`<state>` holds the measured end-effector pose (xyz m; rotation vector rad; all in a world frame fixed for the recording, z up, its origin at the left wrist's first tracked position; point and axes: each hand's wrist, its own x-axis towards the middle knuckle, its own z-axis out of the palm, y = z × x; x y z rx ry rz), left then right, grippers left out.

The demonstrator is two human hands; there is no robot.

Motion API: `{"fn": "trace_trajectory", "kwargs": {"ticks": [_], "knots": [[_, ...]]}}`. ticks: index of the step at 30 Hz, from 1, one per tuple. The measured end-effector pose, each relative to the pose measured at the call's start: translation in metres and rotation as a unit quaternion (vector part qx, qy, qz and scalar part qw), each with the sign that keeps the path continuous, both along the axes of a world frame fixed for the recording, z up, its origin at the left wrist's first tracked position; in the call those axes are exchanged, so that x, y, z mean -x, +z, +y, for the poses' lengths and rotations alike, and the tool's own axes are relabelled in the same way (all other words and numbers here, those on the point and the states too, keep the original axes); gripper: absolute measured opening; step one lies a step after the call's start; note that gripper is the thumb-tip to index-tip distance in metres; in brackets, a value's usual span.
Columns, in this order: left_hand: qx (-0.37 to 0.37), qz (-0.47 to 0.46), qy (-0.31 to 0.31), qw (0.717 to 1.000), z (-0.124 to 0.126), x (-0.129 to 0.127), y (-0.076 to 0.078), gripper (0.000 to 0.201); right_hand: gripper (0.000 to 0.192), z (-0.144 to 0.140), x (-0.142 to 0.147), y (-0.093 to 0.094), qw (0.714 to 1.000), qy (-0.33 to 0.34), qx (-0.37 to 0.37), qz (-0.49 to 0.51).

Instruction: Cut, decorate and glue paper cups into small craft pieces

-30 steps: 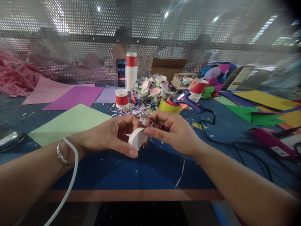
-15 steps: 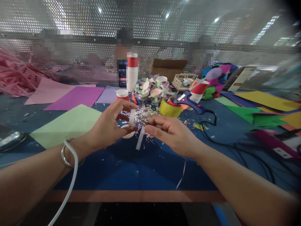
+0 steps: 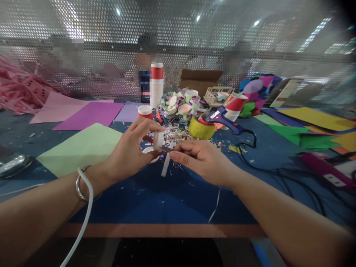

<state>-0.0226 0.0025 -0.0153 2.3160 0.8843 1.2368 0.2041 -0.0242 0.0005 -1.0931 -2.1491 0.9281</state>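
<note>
My left hand (image 3: pixel 128 146) grips a short round white piece (image 3: pixel 159 140), like the cut-off bottom of a paper cup, between thumb and fingers. Pinched in my right hand (image 3: pixel 204 159) is a small knife (image 3: pixel 166 148) with a thin grey blade; its handle is hidden in my fingers. The blade's tip meets the lower edge of the white piece, though I cannot tell if it cuts in. Below lies a narrow white strip (image 3: pixel 165 166). A white disc (image 3: pixel 152 156) rests on the table partly behind my left hand.
Paper scraps litter the blue table (image 3: pixel 167 204). Behind stand a stack of paper cups (image 3: pixel 156 89), a pile of cut cup pieces (image 3: pixel 182 105), and a yellow tape roll (image 3: pixel 200 129) with a blue glue gun (image 3: pixel 226 120) on it. Its black cord (image 3: pixel 250 167) runs right. Green paper (image 3: pixel 83 148) lies left.
The white piece has turned in my left hand, showing more of its round face. My right hand has brought the blade left, up to the piece's lower edge.
</note>
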Motion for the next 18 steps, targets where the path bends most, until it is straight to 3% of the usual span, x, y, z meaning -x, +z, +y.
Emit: {"fn": "trace_trajectory", "kwargs": {"ticks": [6,11,18], "knots": [[-0.011,0.004,-0.018,1.0,-0.004,0.0013,0.0042,0.045,0.036,-0.0001,-0.0001,0.0017,1.0,0.007,-0.02,-0.001],[0.073,-0.055,-0.051,0.995,-0.0049,0.0029,0.0033,0.055,0.038,-0.0013,-0.0012,0.0036,1.0,0.011,-0.024,0.004],[0.193,-0.109,-0.087,0.971,-0.0028,0.0003,0.0021,0.048,0.037,-0.0027,-0.0021,0.0038,0.999,-0.001,-0.04,-0.009]]}}
